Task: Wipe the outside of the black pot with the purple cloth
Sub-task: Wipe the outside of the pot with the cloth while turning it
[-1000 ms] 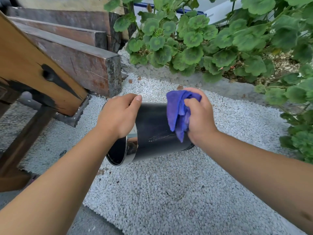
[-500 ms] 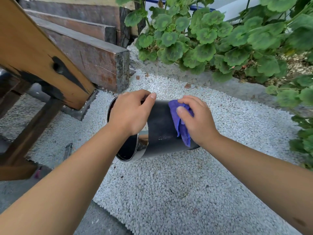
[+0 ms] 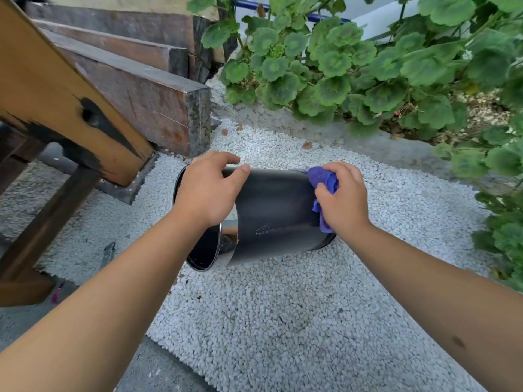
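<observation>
sideways, smooth cylindrical black pot [image 3: 274,210] gripped by left hand [image 3: 208,190]; right hand [image 3: 343,200] bunches purple cloth [image 3: 322,179].

**No legible text**

No word, label, brand, number or sign can be read anywhere in the view; the black pot [image 3: 277,210] bears only pale scuff marks on its side, not lettering; the purple cloth [image 3: 322,179] is plain; the wooden beams [image 3: 135,89] carry only dark stains and scratches.

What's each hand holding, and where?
Left hand grips the black pot near its open rim; right hand holds the bunched purple cloth against its base end.
</observation>
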`<state>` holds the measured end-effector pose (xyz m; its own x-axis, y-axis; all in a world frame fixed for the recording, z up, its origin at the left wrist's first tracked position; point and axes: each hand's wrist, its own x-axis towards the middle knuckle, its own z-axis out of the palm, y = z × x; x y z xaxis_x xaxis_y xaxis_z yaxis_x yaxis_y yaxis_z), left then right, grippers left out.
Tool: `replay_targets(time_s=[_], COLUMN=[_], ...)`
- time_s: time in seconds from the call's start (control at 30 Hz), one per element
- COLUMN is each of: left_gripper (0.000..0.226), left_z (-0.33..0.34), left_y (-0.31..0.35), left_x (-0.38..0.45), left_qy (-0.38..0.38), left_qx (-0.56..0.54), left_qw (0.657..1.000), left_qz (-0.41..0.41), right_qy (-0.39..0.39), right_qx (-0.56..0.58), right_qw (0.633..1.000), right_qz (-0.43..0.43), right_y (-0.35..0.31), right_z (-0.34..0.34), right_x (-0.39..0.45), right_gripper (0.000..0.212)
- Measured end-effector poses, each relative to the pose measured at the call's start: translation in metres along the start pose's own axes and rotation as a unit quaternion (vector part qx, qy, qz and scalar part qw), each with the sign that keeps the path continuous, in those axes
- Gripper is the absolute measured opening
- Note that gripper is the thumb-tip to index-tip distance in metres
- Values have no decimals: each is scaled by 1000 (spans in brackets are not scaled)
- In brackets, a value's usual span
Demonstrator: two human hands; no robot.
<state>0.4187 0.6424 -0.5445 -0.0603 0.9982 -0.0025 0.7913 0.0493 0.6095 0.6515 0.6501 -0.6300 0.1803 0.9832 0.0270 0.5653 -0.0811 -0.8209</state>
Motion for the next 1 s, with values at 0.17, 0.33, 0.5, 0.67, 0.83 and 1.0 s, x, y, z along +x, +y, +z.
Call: replay_targets(time_s=[0.17, 0.33, 0.5, 0.67, 0.83, 1.0], left_gripper=[49, 39, 33, 43, 54, 70], left_z=[3, -3, -14, -7, -3, 7], left_y=[1, -5, -22, -25, 0, -1], left_x=[8, 8, 5, 4, 8, -53], left_qy=[5, 2, -13, -38, 67, 46], left_qx=[-22, -69, -149, -96, 22, -37], left_qw=[1000, 997, 986, 994, 997, 994], left_qz=[-12, -22, -71, -43, -7, 90], right_qy=[-14, 24, 61, 85, 100, 119], right_qx=[105, 31, -52, -42, 16, 58], right_qw=[982, 975, 983, 996, 994, 987], right_qz=[-154, -219, -167, 2, 52, 94], right_y=[-75, -78, -38, 18, 28, 31], right_z=[28, 61, 58, 41, 41, 36], right_x=[-59, -102, -72, -47, -38, -20], right_gripper=[37, 41, 39, 39, 41, 36])
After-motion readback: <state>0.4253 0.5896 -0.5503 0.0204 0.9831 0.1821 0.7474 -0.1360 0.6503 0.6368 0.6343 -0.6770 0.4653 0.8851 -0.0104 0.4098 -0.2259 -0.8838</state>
